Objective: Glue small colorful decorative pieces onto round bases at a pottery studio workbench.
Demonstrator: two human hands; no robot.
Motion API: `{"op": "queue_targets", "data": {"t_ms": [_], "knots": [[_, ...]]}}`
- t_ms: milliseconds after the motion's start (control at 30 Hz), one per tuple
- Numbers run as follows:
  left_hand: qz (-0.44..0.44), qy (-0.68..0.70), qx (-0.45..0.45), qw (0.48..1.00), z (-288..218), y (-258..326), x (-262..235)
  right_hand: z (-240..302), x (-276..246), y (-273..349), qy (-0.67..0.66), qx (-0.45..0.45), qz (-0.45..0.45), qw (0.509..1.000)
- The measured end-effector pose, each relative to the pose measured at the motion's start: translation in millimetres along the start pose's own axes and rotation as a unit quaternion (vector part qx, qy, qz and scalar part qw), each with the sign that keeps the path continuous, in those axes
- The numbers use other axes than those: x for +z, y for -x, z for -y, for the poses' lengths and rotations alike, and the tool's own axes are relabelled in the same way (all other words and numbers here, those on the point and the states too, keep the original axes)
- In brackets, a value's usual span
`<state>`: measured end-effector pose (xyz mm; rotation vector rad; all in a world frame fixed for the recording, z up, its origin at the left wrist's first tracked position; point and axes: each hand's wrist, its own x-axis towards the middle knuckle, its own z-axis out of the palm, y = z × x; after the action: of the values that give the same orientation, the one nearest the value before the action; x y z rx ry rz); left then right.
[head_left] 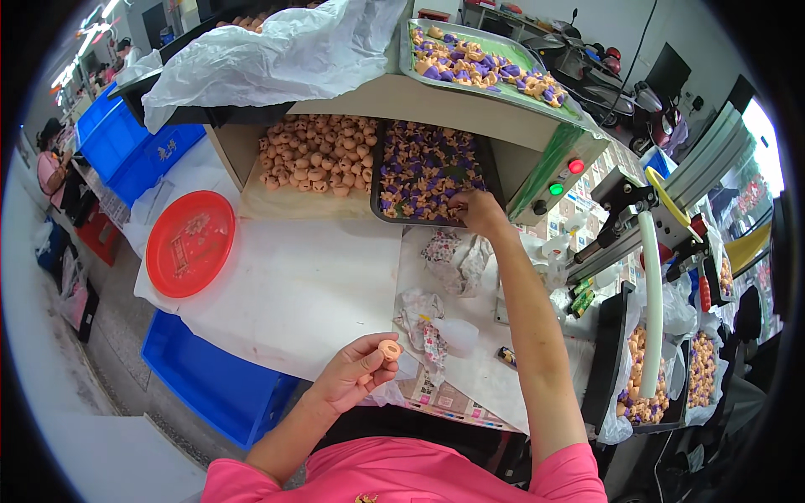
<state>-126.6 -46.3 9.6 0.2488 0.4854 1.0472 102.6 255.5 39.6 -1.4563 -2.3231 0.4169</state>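
Over the front of the white table, my left hand (pixel 345 374) pinches a small peach-coloured hollow doll head (pixel 389 350) between thumb and fingers, with a dark opening facing up. My right hand (pixel 481 213) reaches forward to the front right of a dark tray (pixel 381 214) full of small purple and peach doll-body pieces (pixel 428 163). Its fingers are drawn together among these pieces; what lies between them is hidden. Left of that tray, under the shelf, rests a heap of round peach doll heads (pixel 323 155).
A red round plastic tray (pixel 191 243) lies at the left. Crumpled cloths (pixel 457 260) and a translucent squeeze bottle (pixel 457 334) are near my right forearm. A lever press (pixel 620 218) stands at the right. A metal tray (pixel 503 84) of pieces tops the shelf; a blue bin (pixel 214 377) sits below left.
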Motion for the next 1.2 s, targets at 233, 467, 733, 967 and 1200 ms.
{"op": "queue_targets", "data": {"t_ms": [233,467,733,967,1200], "knots": [[-0.014,-0.003,-0.001,1.0,7.3,4.3,6.9,1.7,3.0,12.9,0.013,0.007,-0.04,0.999],[-0.021,-0.006,-0.015,1.0,15.8,-6.6,17.8,-11.4,3.2,12.6,-0.045,0.002,-0.093,0.995],[-0.032,-0.006,-0.018,0.999,14.8,-15.7,14.0,-9.0,-6.6,24.8,-0.207,0.024,-0.173,0.963],[-0.03,-0.005,-0.028,0.999,11.0,-34.4,18.2,3.2,-31.3,63.7,-0.52,0.056,-0.095,0.847],[-0.002,-0.007,-0.035,0.999,25.7,-55.7,13.1,-9.0,-6.5,135.5,-0.254,0.093,0.111,0.956]]}}
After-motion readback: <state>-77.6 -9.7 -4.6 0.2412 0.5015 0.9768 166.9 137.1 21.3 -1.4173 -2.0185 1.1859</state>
